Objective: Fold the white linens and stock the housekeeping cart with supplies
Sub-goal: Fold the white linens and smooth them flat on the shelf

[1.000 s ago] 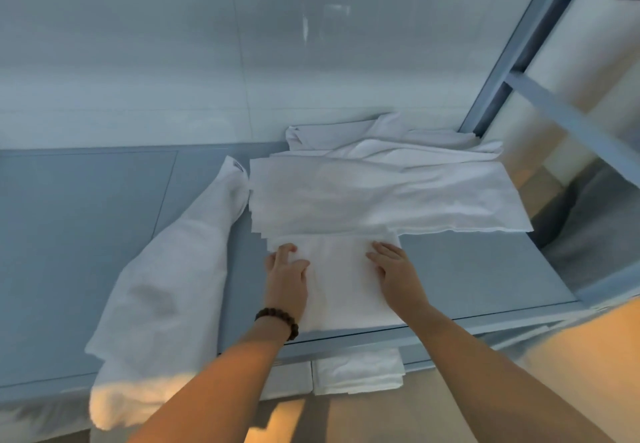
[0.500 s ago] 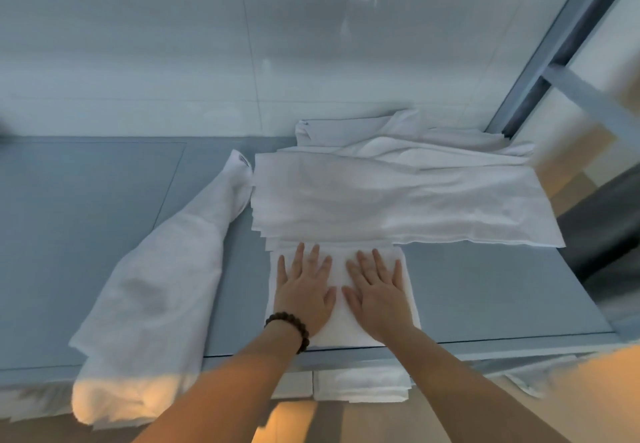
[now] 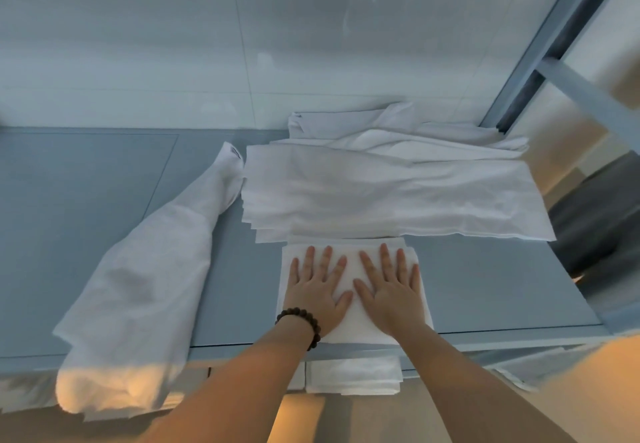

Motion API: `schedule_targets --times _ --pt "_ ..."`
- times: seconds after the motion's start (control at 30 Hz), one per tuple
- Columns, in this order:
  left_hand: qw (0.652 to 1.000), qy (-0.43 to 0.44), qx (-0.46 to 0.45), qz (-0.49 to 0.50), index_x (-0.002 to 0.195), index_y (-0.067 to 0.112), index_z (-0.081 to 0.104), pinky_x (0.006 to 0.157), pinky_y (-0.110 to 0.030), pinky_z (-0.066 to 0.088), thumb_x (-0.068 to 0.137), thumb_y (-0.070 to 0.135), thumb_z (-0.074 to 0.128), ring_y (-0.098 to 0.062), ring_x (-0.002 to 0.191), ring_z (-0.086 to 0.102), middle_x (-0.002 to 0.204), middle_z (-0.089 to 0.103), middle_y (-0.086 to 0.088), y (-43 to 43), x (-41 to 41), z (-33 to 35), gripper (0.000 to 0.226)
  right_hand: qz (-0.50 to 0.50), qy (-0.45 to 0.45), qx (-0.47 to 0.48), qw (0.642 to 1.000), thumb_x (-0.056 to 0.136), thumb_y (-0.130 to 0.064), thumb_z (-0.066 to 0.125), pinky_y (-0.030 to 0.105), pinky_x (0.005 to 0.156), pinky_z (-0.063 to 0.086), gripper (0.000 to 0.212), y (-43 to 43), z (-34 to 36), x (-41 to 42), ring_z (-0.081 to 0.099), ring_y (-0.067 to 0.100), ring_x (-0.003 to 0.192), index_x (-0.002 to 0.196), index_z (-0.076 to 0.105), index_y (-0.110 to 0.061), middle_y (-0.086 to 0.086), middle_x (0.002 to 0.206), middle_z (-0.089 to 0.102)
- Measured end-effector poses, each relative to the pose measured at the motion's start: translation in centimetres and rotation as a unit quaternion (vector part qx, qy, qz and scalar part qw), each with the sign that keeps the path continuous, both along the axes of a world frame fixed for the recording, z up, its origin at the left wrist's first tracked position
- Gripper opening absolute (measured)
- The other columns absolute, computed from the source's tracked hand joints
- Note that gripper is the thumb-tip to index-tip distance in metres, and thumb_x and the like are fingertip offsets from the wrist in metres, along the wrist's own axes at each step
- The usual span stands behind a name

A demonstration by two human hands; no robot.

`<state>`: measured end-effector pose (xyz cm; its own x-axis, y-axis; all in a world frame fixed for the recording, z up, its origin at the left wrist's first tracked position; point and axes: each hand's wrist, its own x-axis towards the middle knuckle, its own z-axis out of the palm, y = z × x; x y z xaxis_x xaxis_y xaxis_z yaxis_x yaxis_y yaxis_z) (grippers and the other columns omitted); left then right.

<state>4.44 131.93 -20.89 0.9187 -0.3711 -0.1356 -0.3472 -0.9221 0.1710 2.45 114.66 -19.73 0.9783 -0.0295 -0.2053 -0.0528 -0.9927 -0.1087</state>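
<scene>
A small folded white linen (image 3: 349, 271) lies at the front edge of the grey-blue shelf top (image 3: 485, 286). My left hand (image 3: 317, 290), with a bead bracelet on its wrist, presses flat on the linen's left half. Beside it my right hand (image 3: 391, 292) presses flat on the right half, fingers straight and spread. Behind them sits a wide stack of folded white linens (image 3: 381, 200), with a rumpled sheet (image 3: 398, 127) further back against the wall.
A loose white cloth (image 3: 145, 279) drapes from the shelf middle over the front edge at left. More folded white linen (image 3: 353, 375) shows on a lower level under the edge. A grey metal frame post (image 3: 554, 37) rises at right; a tiled wall (image 3: 173, 44) stands behind.
Both hands moved from the linen's far corners toward me and flattened side by side on its top. Between half a second ago and now they hardly shifted.
</scene>
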Motion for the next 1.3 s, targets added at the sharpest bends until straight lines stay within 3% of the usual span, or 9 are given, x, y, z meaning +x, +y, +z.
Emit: schedule_targets --times 0.2,0.3,0.5,0.6,0.77,0.9,1.07,1.3 --pt "0.998 0.011 -0.046 0.048 0.146 0.039 -0.021 0.115 -0.037 -0.016 0.088 0.067 0.006 -0.015 0.139 -0.032 0.152 -0.032 0.007 1.7 -1.0 -1.1 0.07 0.0 -0.013 0.007 1.0 0.09 -0.065 0.0 0.046 0.115 -0.018 0.06 -1.1 -0.6 -0.1 -0.03 0.023 0.141 0.136 -0.033 -0.046 -0.007 0.148 -0.037" --pt "0.994 0.039 -0.061 0.076 0.149 0.031 -0.019 0.115 -0.034 -0.011 0.094 0.061 0.016 -0.019 0.144 -0.023 0.154 -0.03 0.004 3.1 -1.1 -1.0 0.072 -0.005 -0.026 0.022 0.999 0.097 -0.057 0.01 0.043 0.117 -0.014 0.059 -1.5 -0.6 -0.1 -0.023 0.024 0.144 0.147 -0.017 -0.04 0.0 0.156 -0.025" --pt "0.99 0.043 -0.061 0.119 0.153 0.015 -0.003 0.118 -0.035 -0.006 0.098 0.054 0.02 -0.019 0.148 -0.003 0.161 -0.002 -0.005 5.4 -2.0 1.7 0.071 -0.031 -0.042 0.076 0.996 0.1 -0.048 0.023 0.04 0.119 -0.007 0.061 0.3 1.4 0.3 -0.012 0.023 0.147 0.152 -0.002 -0.028 0.006 0.16 -0.01" --pt "0.983 0.015 -0.068 0.168 0.153 0.012 0.009 0.119 -0.035 -0.002 0.098 0.05 0.028 -0.017 0.148 0.004 0.161 0.01 -0.004 8.6 -3.0 3.7 0.069 0.007 -0.065 0.138 0.988 0.1 -0.047 0.029 0.034 0.118 -0.007 0.062 4.1 3.2 0.4 -0.004 0.017 0.148 0.153 0.007 -0.025 0.003 0.161 0.003" --pt "0.968 -0.015 -0.065 0.243 0.152 0.016 0.016 0.12 -0.034 0.007 0.097 0.05 0.033 -0.015 0.145 0.018 0.158 0.023 -0.001 15.1 -4.9 7.0 0.067 0.104 -0.077 0.178 0.976 0.098 -0.041 0.04 0.036 0.118 0.013 0.055 11.7 5.6 0.1 0.023 0.02 0.143 0.148 0.032 -0.018 0.005 0.154 0.03" --pt "0.951 -0.031 -0.069 0.3 0.151 0.017 0.023 0.117 -0.034 0.018 0.097 0.05 0.034 -0.021 0.139 0.029 0.153 0.032 -0.003 20.1 -6.5 8.8 0.064 0.155 -0.077 0.19 0.966 0.096 -0.035 0.045 0.035 0.106 0.031 0.049 17.6 6.8 -0.6 0.042 0.025 0.127 0.14 0.042 -0.013 0.006 0.14 0.049" --pt "0.937 -0.062 -0.078 0.336 0.147 0.018 0.032 0.112 -0.033 0.026 0.096 0.048 0.041 -0.022 0.135 0.037 0.149 0.039 -0.003 26.0 -8.3 8.7 0.061 0.184 -0.061 0.194 0.962 0.095 -0.036 0.045 0.034 0.105 0.034 0.047 24.6 6.7 -1.3 0.042 0.024 0.126 0.139 0.044 -0.017 0.003 0.139 0.049" --pt "0.944 -0.052 -0.116 0.305 0.143 0.02 0.039 0.105 -0.032 0.032 0.093 0.044 0.048 -0.023 0.128 0.044 0.142 0.046 -0.002 35.4 -9.2 6.6 0.056 0.155 -0.023 0.149 0.976 0.089 -0.057 0.048 0.033 0.113 0.024 0.063 35.0 5.2 -2.6 0.024 0.017 0.14 0.145 0.033 -0.033 -0.004 0.154 0.027"
